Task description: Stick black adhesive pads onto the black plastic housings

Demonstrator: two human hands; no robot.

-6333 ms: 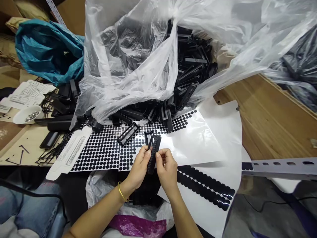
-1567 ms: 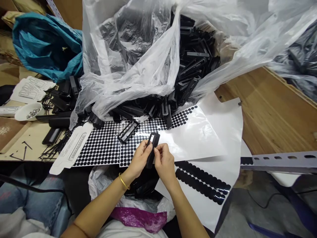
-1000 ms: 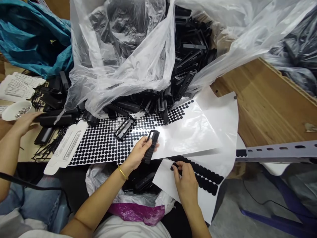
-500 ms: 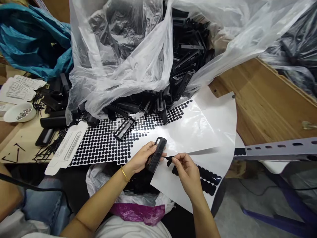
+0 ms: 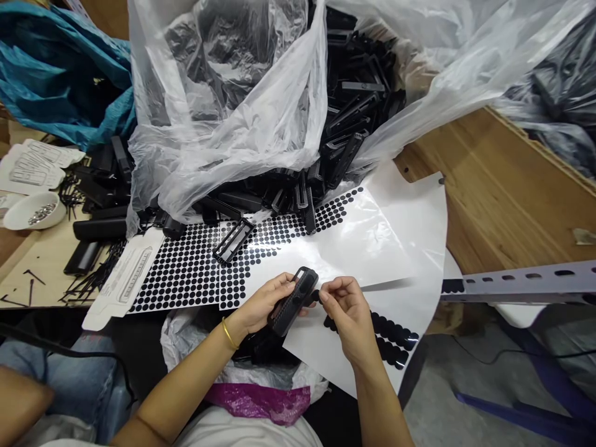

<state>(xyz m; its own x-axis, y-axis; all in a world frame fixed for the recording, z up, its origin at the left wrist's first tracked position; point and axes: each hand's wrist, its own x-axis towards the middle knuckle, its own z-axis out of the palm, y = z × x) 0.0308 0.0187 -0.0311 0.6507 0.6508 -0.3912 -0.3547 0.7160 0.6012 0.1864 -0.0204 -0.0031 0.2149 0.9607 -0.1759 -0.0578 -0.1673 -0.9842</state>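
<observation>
My left hand [image 5: 263,305] is wrapped round a long black plastic casing [image 5: 289,308] with a textured face, held tilted over the front edge of the worktop. Between the thumb and fingertips of my right hand [image 5: 348,320] is a small round black sticker [image 5: 316,296], close beside the casing's right edge. Under my right hand lies a white backing sheet [image 5: 311,355] with rows of larger black round stickers [image 5: 395,329]. Another black casing [image 5: 234,241], with an open frame, rests on sheets of small black dots [image 5: 181,267].
A clear plastic bag [image 5: 261,143] at the back spills many black casings [image 5: 347,158]. Further left are a white bowl [image 5: 35,211] of small metal parts, a flattened carton [image 5: 123,279] and a blue bag [image 5: 60,74]. A perforated metal rail [image 5: 526,277] runs along the right. Another person's arm [image 5: 21,400] shows lower left.
The casing has tilted and dropped slightly in my left hand. My right hand has moved a little up and left, bringing the sticker close to the casing.
</observation>
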